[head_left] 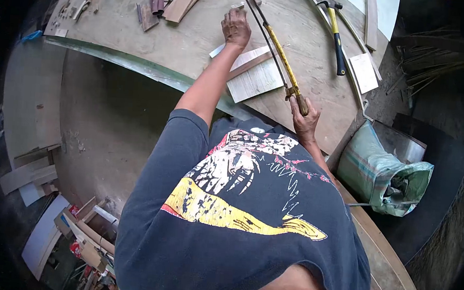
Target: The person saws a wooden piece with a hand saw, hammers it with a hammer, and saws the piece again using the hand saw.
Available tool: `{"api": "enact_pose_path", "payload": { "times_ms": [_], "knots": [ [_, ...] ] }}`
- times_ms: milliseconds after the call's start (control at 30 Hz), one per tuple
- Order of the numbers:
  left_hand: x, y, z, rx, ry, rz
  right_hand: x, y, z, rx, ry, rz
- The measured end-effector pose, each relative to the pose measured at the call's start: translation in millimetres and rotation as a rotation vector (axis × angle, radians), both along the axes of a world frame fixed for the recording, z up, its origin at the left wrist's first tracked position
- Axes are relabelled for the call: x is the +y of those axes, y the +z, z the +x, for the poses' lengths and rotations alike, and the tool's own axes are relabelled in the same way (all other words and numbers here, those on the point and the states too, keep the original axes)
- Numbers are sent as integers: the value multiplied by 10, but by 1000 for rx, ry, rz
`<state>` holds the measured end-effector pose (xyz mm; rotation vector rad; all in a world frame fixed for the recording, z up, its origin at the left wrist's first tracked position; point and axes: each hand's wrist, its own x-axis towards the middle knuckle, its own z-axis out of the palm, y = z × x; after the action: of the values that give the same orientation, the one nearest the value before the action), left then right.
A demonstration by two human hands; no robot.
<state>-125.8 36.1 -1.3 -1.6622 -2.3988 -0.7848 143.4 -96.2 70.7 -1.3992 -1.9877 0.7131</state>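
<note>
My right hand (305, 117) is wrapped around the handle of a hacksaw (282, 51) with a yellow frame. The saw points away from me over the plywood tabletop (190, 49), its thin blade on the left side. My left hand (236, 28) is closed on the tabletop, left of the saw. A small pale piece of wood (238, 5) shows at its fingertips; the rest of the grip is hidden. Between my forearms lie a pale board (259, 83) and a narrow wooden strip (250, 63) across it.
A yellow-and-black hammer (334, 37) lies at the right beside long thin strips and a white card (364, 73). Wooden boards (185, 3) and brown offcuts (156, 3) lie at the far left. A green woven sack (372, 159) stands at the table's right edge. Scrap wood (91, 229) sits lower left.
</note>
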Motion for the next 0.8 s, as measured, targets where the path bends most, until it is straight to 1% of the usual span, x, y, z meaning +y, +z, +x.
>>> {"api": "enact_pose_path", "payload": {
  "times_ms": [33,67,133,167,267,333,467,500,567,600,667,700,767,800],
  "knots": [
    [39,-23,-37,-1,-6,38,17,33,-105,125,-70,-92],
    [77,-65,-75,-1,-12,76,42,53,-175,117,-64,-105],
    [144,-123,-159,26,14,67,84,84,-311,171,-115,-230],
    [182,-137,-200,-6,13,78,108,101,-376,189,-109,-191],
    [334,-255,-354,-39,12,99,153,131,-522,192,-118,-221],
    [426,-245,-446,-148,-118,131,179,91,-570,181,-125,-214],
    [461,-220,-448,-245,-99,103,208,77,-611,177,-154,-236],
    [445,-161,-415,-251,-100,105,211,77,-602,172,-155,-234],
    [320,18,-291,-422,-128,104,193,70,-567,190,-190,-237],
    [224,39,-211,-424,-129,104,181,59,-533,188,-191,-237],
    [0,45,-29,-507,-257,36,150,36,-448,187,-214,-223],
    [-121,96,64,-507,-262,35,133,67,-427,207,-235,-241],
    [-329,177,232,-708,-237,-117,101,76,-355,215,-252,-236],
    [-370,167,291,-706,-239,-118,85,71,-312,221,-262,-233]
  ]
}}
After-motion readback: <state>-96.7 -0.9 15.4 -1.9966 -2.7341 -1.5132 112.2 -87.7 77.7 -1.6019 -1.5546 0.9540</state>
